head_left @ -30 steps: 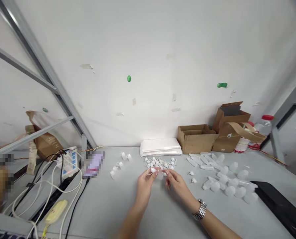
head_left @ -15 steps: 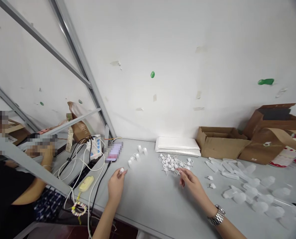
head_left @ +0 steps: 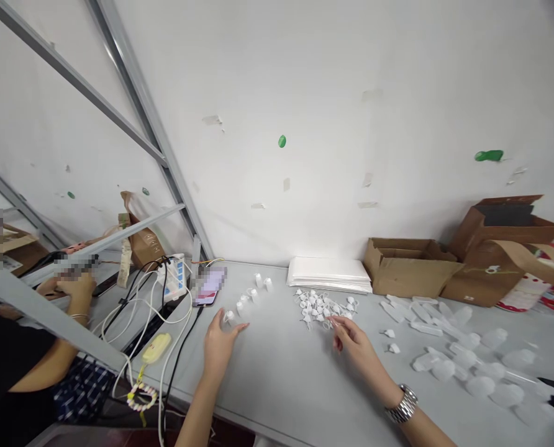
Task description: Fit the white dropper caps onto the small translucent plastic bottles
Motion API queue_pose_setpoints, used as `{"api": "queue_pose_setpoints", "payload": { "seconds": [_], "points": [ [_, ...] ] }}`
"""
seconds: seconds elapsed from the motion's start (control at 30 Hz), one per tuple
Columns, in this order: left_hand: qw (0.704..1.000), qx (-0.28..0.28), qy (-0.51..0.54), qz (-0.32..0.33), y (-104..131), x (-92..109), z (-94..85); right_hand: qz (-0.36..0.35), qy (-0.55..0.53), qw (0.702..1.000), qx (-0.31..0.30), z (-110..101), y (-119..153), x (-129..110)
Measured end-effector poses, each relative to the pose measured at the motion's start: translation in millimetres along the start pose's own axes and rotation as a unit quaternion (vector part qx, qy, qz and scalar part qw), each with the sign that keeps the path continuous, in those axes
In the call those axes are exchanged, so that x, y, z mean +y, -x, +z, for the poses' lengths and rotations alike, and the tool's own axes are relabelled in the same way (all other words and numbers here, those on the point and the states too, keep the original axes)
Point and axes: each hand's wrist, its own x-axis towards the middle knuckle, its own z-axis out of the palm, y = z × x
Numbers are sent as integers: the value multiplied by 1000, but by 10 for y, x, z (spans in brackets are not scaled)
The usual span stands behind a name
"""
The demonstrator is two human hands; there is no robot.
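Note:
My left hand has thumb and fingers spread around a small white capped bottle standing on the grey table. Beyond it, several similar capped bottles stand in a loose row. My right hand, with a metal watch at the wrist, is at the near edge of a pile of small white caps with loops. Its thumb and fingertips are pinched together on a white cap there. Two loose caps lie right of this hand, and several translucent empty bottles are spread farther right.
A stack of white flat sheets and an open cardboard box sit against the wall, beside brown paper bags. On the left are a phone, a power strip, cables, a metal frame and another person's arm.
My left fingers have spread from the capped bottle, which now stands on the table at the near end of the row. The right hand stays by the cap pile.

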Motion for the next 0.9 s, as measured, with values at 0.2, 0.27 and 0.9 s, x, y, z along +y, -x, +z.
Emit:
{"api": "queue_pose_setpoints", "payload": {
  "seconds": [0.2,0.27,0.9],
  "points": [
    [969,222,56,97,329,285,-224,-44,133,989,46,-103,-25,-71],
    [963,220,86,127,401,424,-207,-80,266,955,104,-270,-93,-113],
    [913,-311,-189,185,509,1132,872,20,639,740,208,-982,-373,-87]
  ]
}}
